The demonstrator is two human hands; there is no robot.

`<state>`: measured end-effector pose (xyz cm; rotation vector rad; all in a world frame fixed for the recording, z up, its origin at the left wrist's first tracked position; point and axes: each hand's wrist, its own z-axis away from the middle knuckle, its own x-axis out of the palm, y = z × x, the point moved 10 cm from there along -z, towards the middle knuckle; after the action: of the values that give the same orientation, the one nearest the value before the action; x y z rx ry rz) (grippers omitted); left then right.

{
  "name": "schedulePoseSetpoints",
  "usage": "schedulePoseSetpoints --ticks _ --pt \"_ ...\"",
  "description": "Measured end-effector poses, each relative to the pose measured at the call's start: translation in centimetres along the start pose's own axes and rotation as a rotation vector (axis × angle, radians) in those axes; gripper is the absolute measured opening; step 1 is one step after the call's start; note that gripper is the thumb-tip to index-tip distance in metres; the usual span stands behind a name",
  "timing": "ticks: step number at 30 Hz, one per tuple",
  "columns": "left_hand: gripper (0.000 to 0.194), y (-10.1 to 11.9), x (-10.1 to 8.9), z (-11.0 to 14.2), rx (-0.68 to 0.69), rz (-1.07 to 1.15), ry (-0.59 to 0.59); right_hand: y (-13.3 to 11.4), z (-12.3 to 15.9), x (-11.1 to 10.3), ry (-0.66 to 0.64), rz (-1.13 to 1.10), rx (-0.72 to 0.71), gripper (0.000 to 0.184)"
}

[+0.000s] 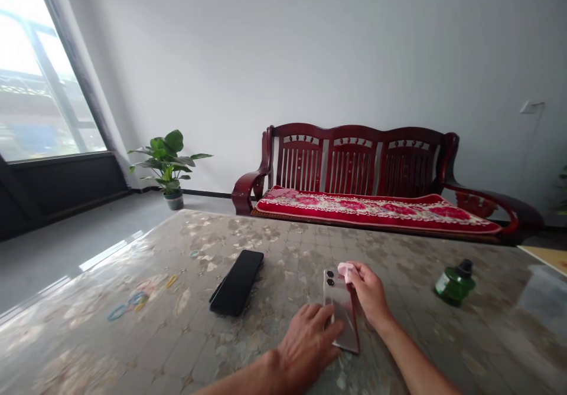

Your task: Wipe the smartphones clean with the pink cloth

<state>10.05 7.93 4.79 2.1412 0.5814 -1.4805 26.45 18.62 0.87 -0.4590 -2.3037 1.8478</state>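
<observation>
A smartphone (344, 318) with a shiny pinkish back lies face down on the table, its two round camera lenses at the far end. My left hand (308, 333) rests over its left edge, with thumb and fingers bent against the phone. Pinched in my right hand (370, 291) is a small pale pink piece (345, 271), at the phone's upper right corner beside the lenses. What kind of thing the pink piece is, I cannot tell. Left of both hands lies a black phone (238, 283), dark face up.
A green bottle (455, 283) with a black cap stands on the right of the patterned table (177, 348). Several coloured elastic bands (135, 300) lie at left. Past the far edge are a red wooden bench (349, 153) and a potted plant (170, 165).
</observation>
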Motion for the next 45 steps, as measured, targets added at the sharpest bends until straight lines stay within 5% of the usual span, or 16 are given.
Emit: schedulePoseSetpoints --ticks 9,17,22,27,34,40,45 --pt "0.047 -1.8 0.4 0.8 -0.116 0.14 0.033 -0.8 0.0 -0.1 0.032 -0.058 -0.005 0.043" --pt "0.047 -2.0 0.7 0.9 -0.103 0.169 0.013 -1.5 -0.2 0.2 0.028 0.213 -0.126 0.032" --pt "0.045 -1.8 0.6 0.7 -0.095 0.164 -0.002 -4.0 -0.1 0.1 0.016 0.354 -0.231 0.02" --pt "0.042 -1.7 0.9 0.7 -0.088 0.146 -0.011 -7.1 1.2 1.8 -0.067 0.773 -0.501 0.016" --pt "0.041 -1.7 1.3 0.6 -0.09 0.138 -0.013 -6.9 4.6 4.8 -0.342 0.975 -0.726 0.021" --pt "0.041 -1.6 1.9 0.7 -0.075 0.156 -0.035 -7.3 7.0 5.1 -0.412 1.054 -0.753 0.026" --pt "0.041 -1.5 2.3 0.7 -0.058 0.152 -0.076 -6.8 6.0 5.6 -0.369 1.097 -0.723 0.028"
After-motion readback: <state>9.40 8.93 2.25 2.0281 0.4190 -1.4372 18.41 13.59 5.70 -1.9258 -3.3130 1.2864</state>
